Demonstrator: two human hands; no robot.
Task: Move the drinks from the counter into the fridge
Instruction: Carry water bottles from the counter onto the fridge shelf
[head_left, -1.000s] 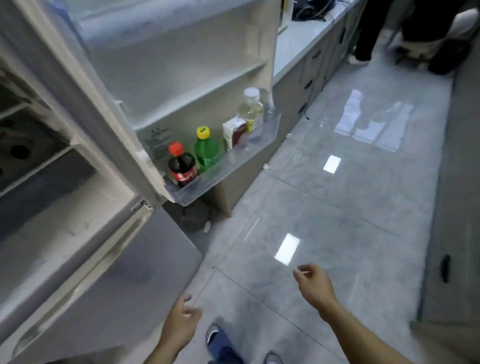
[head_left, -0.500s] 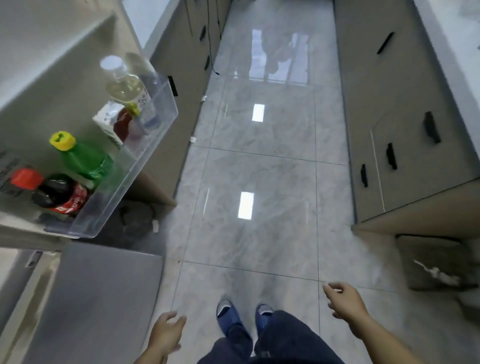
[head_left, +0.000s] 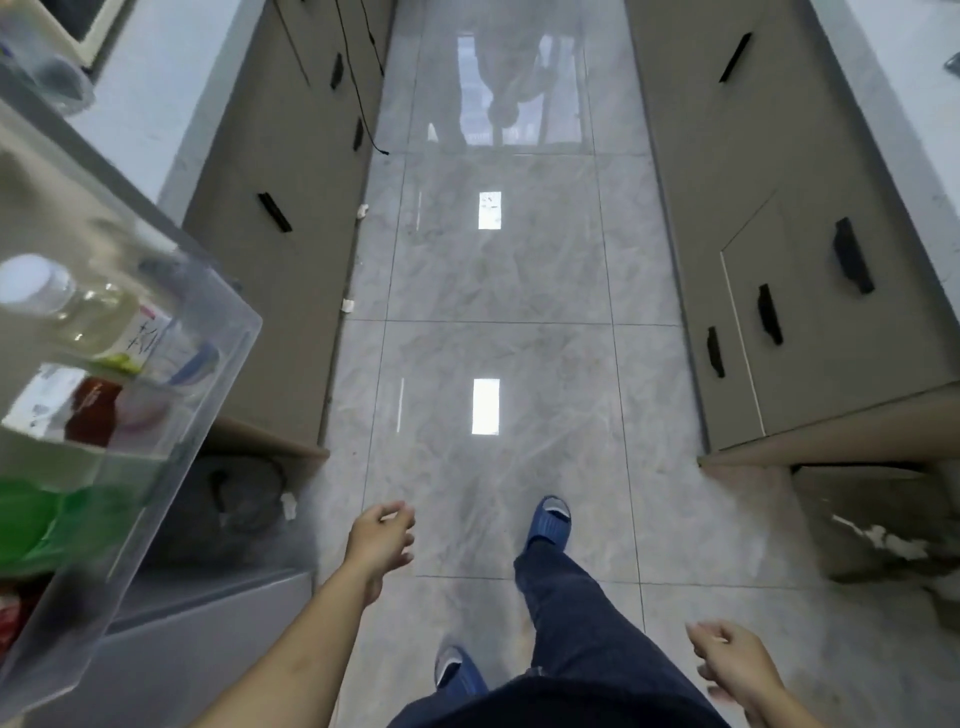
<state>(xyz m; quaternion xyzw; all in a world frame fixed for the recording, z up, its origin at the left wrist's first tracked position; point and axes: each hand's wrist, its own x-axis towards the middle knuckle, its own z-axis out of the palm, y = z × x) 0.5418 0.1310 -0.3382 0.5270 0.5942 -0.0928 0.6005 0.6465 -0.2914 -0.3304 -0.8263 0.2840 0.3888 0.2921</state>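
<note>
Leftward, door bin (head_left: 228, 332) – clear bottle (head_left: 88, 317), carton (head_left: 57, 405), green bottle (head_left: 47, 514)

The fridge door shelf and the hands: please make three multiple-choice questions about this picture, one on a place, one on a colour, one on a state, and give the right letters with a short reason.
1. Where is the clear door shelf with the drinks?
A. at the left edge of the view
B. at the right edge of the view
C. on the floor between the feet

2. What colour are the slippers?
A. red
B. blue
C. yellow

3. What are the hands holding?
A. a bottle each
B. one carton together
C. nothing

Answers:
1 A: the door shelf stands at the left, with the clear bottle in it.
2 B: the slipper on the tiles is blue.
3 C: the left hand and the right hand hang loose and hold nothing.
</note>
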